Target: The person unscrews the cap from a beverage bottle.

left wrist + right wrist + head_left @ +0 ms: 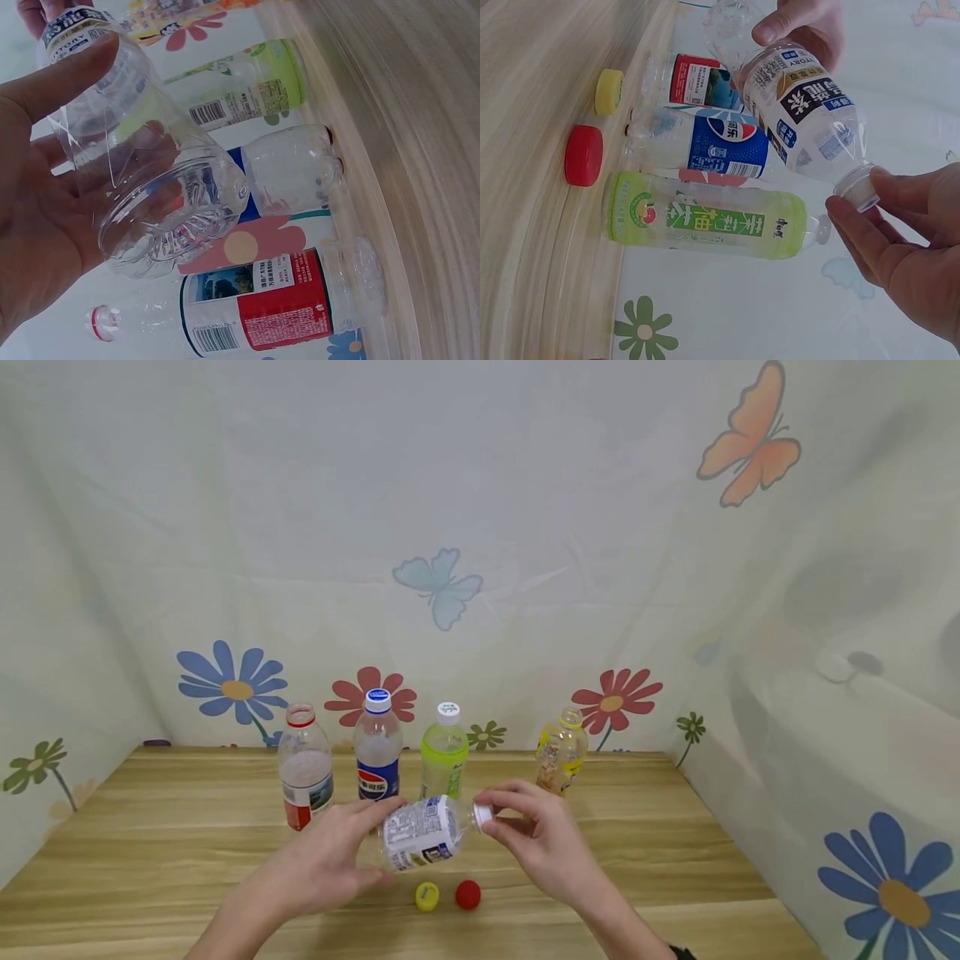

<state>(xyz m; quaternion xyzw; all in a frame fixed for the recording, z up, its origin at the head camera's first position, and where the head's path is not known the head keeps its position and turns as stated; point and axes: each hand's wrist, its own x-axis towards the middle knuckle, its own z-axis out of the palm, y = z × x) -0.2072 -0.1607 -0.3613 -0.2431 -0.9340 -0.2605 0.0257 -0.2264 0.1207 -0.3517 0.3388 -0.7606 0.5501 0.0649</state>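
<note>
A clear plastic bottle (pixel 422 833) with a white label is held tilted on its side above the table. My left hand (pixel 318 860) grips it round the body near its base. At the neck, my right hand (pixel 546 839) pinches the white cap (pixel 856 187) between thumb and fingers; the cap sits on the bottle's mouth. Below the bottle, a yellow cap (pixel 427 897) and a red cap (pixel 468 895) lie on the table. In the left wrist view the bottle's ribbed base (pixel 176 217) faces the camera.
Behind my hands stand an uncapped bottle with a red neck ring (pixel 302 768), a blue-label bottle (pixel 377 747) with a cap, a capped green-label bottle (pixel 445 752) and an uncapped yellow-label bottle (pixel 561 752). A flowered cloth (pixel 300 568) hangs round the wooden table (pixel 187 827).
</note>
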